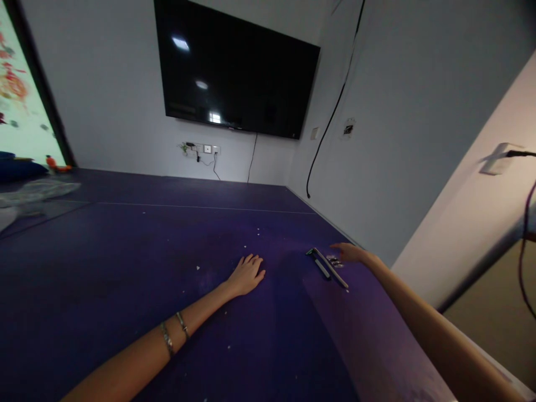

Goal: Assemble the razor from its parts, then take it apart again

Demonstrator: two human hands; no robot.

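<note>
My left hand [247, 275] lies flat on the purple surface [176, 251], fingers a little apart and nothing in it. Two bands circle that forearm. Farther right, my right hand [350, 252] reaches over the surface with a finger stretched out; its other fingers are partly hidden, and I see nothing held. Just below it lies a small clear packet of little dark and shiny pieces [335, 261]. Beside the packet are a long thin pale bar [333, 269] and a slim tool with a dark head and grey handle [321, 268], too small to name surely.
A television [238, 67] hangs on the wall above sockets [207, 149] with wires. A black cable [330, 120] dangles at the right wall. Crumpled clear plastic [39, 191] lies at the far left. White specks dot the surface.
</note>
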